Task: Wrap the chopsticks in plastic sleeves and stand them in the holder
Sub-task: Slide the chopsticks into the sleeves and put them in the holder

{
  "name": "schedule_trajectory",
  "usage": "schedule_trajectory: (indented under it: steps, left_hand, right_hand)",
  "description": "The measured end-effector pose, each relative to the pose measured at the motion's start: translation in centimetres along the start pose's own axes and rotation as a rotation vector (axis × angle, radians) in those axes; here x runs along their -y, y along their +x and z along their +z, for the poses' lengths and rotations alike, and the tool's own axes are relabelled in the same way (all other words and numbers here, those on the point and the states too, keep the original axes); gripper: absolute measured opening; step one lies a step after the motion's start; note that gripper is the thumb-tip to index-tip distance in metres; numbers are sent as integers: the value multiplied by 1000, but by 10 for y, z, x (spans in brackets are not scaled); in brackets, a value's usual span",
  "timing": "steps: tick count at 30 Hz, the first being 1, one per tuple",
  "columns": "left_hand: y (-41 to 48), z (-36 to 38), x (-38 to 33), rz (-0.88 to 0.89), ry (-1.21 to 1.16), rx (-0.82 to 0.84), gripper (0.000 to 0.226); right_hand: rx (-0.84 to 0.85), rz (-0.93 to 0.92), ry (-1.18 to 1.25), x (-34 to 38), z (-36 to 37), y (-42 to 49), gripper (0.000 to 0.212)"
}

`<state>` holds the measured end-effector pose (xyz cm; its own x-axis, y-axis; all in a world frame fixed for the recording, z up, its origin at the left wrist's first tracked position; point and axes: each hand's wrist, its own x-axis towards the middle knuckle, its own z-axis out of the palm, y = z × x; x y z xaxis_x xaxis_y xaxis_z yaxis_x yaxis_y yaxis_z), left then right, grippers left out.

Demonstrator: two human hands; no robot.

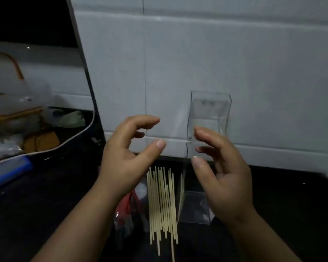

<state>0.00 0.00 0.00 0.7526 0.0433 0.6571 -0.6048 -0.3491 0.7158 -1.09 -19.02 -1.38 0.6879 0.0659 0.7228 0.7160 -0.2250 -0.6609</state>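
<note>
Head view puts the task at its very start, as far as I can judge. The chopsticks (161, 201) lie bare in 1 loose bundle on the dark table (282, 205), below and between the 2 hands, with their tips pointing away from the person. None of them shows a sleeve. The clear plastic sleeves (193, 207) lie flat just beside the bundle, under the right hand (222, 171), and look untouched. The transparent holder (210, 108) stands against the white wall (197, 53) beyond the right hand, partly hidden by its fingers, and I can see no chopsticks standing in it. So every pair is left to wrap and place.

Both hands hover above the table, palms turned toward each other with a gap between them. The left hand (125, 154) has its fingers loosely curled and its thumb stretched toward the right hand; it holds nothing that I can make out. The right hand is much the same, fingers relaxed and slightly bent, thumb forward, touching nothing. A clear sleeve between them would be hard to see in this dim light, but none shows. A red packet (127, 207) lies under the left hand, beside the bundle.
</note>
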Motion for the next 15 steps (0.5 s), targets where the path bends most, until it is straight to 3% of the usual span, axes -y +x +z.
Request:
schedule_trajectory:
  steps: [8,15]
  left_hand:
    - [-68,-2,21,62,-10,-25,31]
    - [-93,-14,30,-17,-67,-42,30]
  right_hand:
    - [-63,5,77,-16,15,-70,37]
    - [-89,86,111,-15,35,-84,34]
